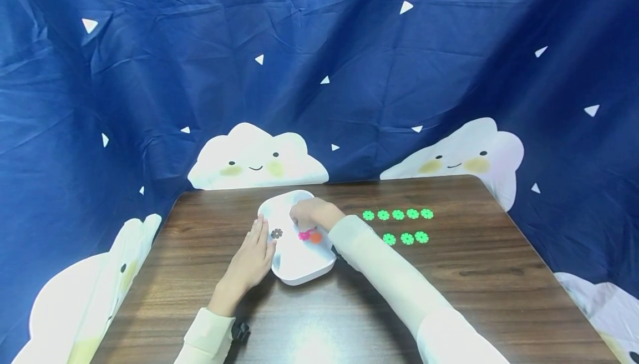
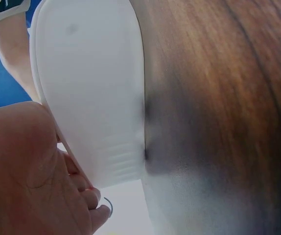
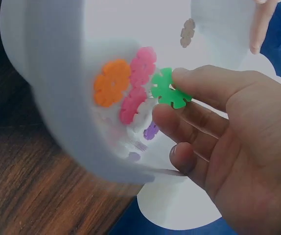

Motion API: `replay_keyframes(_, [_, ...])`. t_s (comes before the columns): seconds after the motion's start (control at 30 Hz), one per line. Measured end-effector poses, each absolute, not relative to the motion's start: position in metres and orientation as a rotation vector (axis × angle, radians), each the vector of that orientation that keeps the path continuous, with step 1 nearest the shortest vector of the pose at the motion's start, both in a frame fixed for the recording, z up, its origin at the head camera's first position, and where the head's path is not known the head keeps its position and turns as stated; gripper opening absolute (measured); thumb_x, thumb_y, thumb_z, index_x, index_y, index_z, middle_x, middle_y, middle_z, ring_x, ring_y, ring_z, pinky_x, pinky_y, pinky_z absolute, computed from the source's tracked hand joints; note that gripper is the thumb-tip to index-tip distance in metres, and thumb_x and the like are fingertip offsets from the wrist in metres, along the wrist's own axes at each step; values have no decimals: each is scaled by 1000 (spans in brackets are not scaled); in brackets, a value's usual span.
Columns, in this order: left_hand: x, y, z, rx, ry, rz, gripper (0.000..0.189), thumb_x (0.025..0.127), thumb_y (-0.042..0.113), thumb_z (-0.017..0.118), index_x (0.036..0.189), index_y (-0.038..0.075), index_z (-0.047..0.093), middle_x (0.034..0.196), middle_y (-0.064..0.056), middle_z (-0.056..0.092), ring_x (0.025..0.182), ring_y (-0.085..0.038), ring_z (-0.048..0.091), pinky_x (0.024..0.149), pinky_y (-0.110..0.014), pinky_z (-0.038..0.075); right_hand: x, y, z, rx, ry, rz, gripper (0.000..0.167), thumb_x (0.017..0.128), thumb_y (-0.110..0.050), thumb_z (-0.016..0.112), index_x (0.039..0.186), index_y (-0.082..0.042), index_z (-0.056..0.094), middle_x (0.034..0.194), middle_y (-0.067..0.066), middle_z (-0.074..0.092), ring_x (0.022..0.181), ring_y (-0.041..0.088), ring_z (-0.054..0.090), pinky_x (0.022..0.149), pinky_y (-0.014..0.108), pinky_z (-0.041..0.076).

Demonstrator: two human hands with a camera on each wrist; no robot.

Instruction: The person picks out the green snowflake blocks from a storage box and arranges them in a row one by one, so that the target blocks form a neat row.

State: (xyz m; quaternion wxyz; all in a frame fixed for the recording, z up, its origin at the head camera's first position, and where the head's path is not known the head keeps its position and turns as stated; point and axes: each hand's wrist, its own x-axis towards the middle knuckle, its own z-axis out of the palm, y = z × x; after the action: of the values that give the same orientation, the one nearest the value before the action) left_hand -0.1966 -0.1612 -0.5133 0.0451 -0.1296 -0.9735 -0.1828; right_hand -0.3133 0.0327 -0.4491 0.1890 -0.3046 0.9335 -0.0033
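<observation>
A white tray [image 1: 299, 267] stands on the table. Inside it my right hand [image 1: 313, 212] reaches down and pinches a green snowflake-shaped plastic disc [image 3: 166, 89] between thumb and fingers. Close to those fingers lie two pink discs [image 3: 143, 67], an orange disc [image 3: 112, 83] and a purple disc [image 3: 151, 130]. A brown disc [image 1: 277, 233] lies nearer the tray's left side. My left hand [image 1: 251, 258] rests along the tray's left rim, its fingers straight in the head view.
Right of the tray, several green discs [image 1: 397, 215] lie in two rows on the dark wooden table [image 1: 469, 275]. A blue curtain [image 1: 369, 75] with white clouds hangs behind the table's far edge.
</observation>
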Motion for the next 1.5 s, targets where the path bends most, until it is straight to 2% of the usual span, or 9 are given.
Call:
replay_keyframes(0.13, [-196,-161,-513,-396,-2973,-560,66,115,30,37,165,-11,22,177,-26,12,164,-43,19,132,-58,25,-314,37,-445,-881,2638,-52,5,102,-22,69,101,-23,74,93,-7,71,88,15,64,82,33,56])
replay_keyframes(0.4, [-194,-160,-514,-391,-2969,-578,66,115,28,38,164,-12,22,177,-26,12,164,-43,18,132,-59,26,-314,57,-436,-1008,2685,-187,8,103,-22,69,95,-21,71,88,-6,70,78,11,60,71,28,52])
replay_keyframes(0.6, [-194,-160,-513,-392,-2963,-588,66,114,27,40,164,-13,24,177,-27,13,164,-44,20,132,-59,26,-308,85,-431,-1070,2761,-327,6,102,-21,70,101,-21,76,100,-7,74,86,10,60,80,31,56])
replay_keyframes(0.73, [-194,-160,-511,-387,-2974,-578,66,114,28,39,164,-12,23,177,-26,12,164,-43,19,133,-58,24,-304,108,-428,-1082,2822,-403,7,100,-20,69,102,-21,76,99,-6,69,87,12,60,79,32,56])
replay_keyframes(1.13, [-194,-161,-511,-382,-2972,-595,66,114,27,40,164,-12,23,177,-27,12,164,-44,19,133,-58,25,-285,186,-427,-970,2958,-545,5,101,-27,74,96,-27,73,96,-10,65,84,11,59,74,33,52])
replay_keyframes(1.5, [-194,-160,-512,-388,-2963,-597,66,114,27,40,164,-12,23,176,-27,13,164,-44,20,133,-58,25,-257,263,-431,-846,3057,-601,5,104,-22,70,104,-18,74,98,-9,67,88,10,64,78,39,55])
